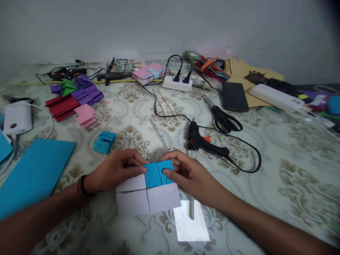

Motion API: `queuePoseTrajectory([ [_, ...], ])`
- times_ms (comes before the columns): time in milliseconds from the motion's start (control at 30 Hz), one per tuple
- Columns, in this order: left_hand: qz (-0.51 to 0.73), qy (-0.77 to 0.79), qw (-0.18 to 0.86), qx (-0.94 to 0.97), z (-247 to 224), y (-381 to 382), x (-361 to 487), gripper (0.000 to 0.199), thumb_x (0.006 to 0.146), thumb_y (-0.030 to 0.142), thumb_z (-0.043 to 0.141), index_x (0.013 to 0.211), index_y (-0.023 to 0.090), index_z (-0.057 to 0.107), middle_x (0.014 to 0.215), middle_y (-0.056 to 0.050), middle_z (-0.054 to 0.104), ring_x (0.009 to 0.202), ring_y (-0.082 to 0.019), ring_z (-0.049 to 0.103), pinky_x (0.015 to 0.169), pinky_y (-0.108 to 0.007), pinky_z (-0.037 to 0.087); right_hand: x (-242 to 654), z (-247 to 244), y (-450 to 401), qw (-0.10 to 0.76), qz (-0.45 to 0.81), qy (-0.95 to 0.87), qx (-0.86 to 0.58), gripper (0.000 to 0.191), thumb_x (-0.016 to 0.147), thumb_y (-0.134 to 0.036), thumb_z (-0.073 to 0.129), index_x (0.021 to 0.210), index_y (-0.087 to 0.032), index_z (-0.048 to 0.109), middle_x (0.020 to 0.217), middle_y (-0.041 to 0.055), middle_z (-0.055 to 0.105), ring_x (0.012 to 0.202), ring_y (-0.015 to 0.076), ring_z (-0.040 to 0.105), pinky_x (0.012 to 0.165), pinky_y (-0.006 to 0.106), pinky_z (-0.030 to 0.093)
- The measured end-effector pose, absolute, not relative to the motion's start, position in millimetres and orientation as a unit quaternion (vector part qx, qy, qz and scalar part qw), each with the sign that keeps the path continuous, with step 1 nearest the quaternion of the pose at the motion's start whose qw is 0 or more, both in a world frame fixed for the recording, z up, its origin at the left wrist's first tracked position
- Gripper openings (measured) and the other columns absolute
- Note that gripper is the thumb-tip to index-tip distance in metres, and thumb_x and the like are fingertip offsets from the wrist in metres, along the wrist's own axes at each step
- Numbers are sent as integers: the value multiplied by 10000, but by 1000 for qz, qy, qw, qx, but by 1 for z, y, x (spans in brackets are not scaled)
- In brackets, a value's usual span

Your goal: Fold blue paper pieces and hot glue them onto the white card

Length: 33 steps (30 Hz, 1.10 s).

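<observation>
Between my hands is a folded piece of blue paper point(153, 178), joined to or lying over a larger creased sheet of white paper point(132, 203); I cannot tell which. My left hand point(114, 170) pinches its upper left corner between thumb and fingers. On the other side, my right hand point(190, 175) grips the right edge, thumb on top and fingers behind. Under my right hand, a glue stick point(191, 209) lies partly over a small white paper point(193, 226). A smaller folded blue paper piece point(104, 142) rests beyond my left hand.
A black glue gun point(199, 136) with its cord lies right of centre, near black-handled scissors point(224, 118) and a clear ruler point(159, 134). Blue sheets point(39, 170) lie at left, folded purple paper point(87, 94) behind. A white power strip point(177, 83) stands at the back.
</observation>
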<state>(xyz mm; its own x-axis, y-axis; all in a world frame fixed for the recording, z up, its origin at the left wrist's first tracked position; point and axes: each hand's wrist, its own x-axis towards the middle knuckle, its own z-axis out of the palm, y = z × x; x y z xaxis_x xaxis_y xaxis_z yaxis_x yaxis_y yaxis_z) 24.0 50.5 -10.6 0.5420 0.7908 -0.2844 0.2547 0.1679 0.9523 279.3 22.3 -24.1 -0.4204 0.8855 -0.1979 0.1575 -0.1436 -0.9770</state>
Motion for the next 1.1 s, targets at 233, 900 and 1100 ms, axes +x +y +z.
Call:
queuePoseTrajectory([
  [233,139,411,599,673,-5,57,24,330,910,342,707,1213,214,688,666,51,602,605,-101,512,544,-202,357,279,-27,22,297,626,-562,-451,233,920,-411,690,1054,-241,605,768,-43,503,646,120,481,579,244,399],
  [900,131,411,563,705,-4,54,24,318,931,339,675,1213,200,729,797,4,721,690,-127,593,599,-210,421,283,-17,25,245,578,-640,-442,197,975,-333,597,1151,-245,618,713,-53,421,625,124,440,547,228,351],
  [1100,121,406,608,672,-1,53,25,287,912,334,695,1159,196,742,695,31,650,623,-102,526,548,-195,361,284,-18,25,228,601,-635,-429,209,975,-338,599,1157,-236,610,722,-50,492,607,113,440,530,226,329],
])
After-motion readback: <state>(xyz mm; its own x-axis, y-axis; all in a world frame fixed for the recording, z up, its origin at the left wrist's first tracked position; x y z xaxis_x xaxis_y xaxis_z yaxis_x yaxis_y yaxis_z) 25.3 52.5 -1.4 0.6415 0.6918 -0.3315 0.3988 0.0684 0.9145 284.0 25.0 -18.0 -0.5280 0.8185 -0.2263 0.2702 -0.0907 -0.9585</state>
